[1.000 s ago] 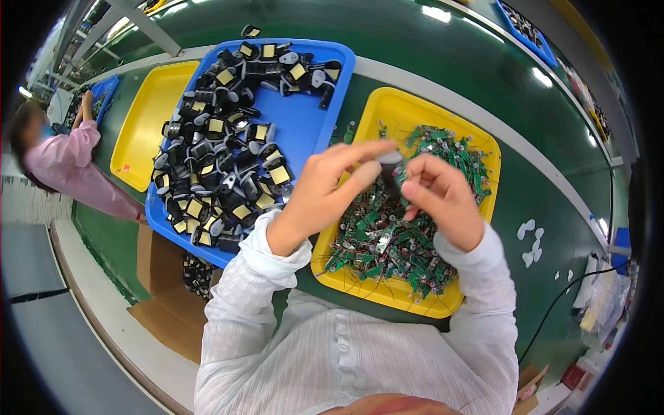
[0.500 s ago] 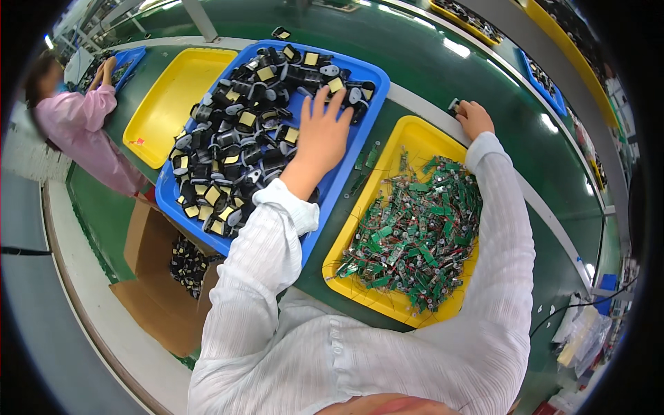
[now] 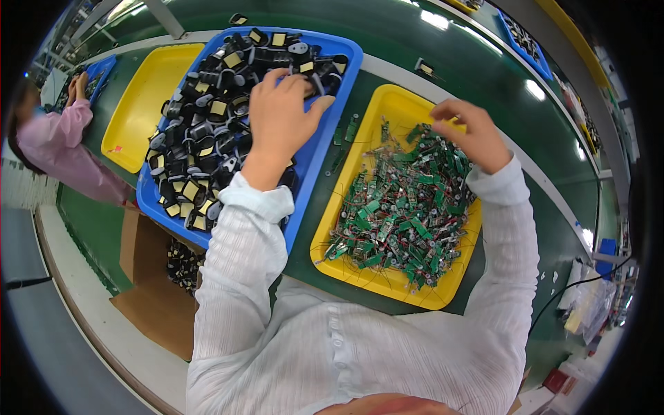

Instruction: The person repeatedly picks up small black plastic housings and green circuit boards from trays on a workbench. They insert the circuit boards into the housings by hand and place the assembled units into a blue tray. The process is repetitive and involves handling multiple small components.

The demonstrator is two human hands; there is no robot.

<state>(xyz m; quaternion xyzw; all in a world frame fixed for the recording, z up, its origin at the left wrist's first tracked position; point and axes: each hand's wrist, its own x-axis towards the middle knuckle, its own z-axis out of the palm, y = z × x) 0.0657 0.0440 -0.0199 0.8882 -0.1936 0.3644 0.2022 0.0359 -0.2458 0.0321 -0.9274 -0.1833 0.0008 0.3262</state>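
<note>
My left hand (image 3: 282, 114) is over the blue tray (image 3: 354, 62), which is heaped with black plastic housings with grey ends and pale yellow pads. Between its thumb and curled fingers is one black housing (image 3: 317, 84), partly hidden by the hand. My right hand (image 3: 476, 133) hovers above the far right edge of the yellow tray (image 3: 387, 97), fingers loosely bent and apart, holding nothing. That tray contains a pile of small green circuit boards (image 3: 408, 214) with thin wires. Beyond it, a single black housing (image 3: 426, 68) lies on the green conveyor belt.
Left of the blue tray stands another yellow tray (image 3: 149, 97). An open cardboard box (image 3: 155, 304) with more black parts sits below. A co-worker in pink (image 3: 66, 145) works at the far left. Several loose green boards (image 3: 346, 135) lie between the trays.
My right hand has let go of the black housing on the belt and drawn back toward the yellow tray. My left hand has shifted left, its fingers closing around a housing.
</note>
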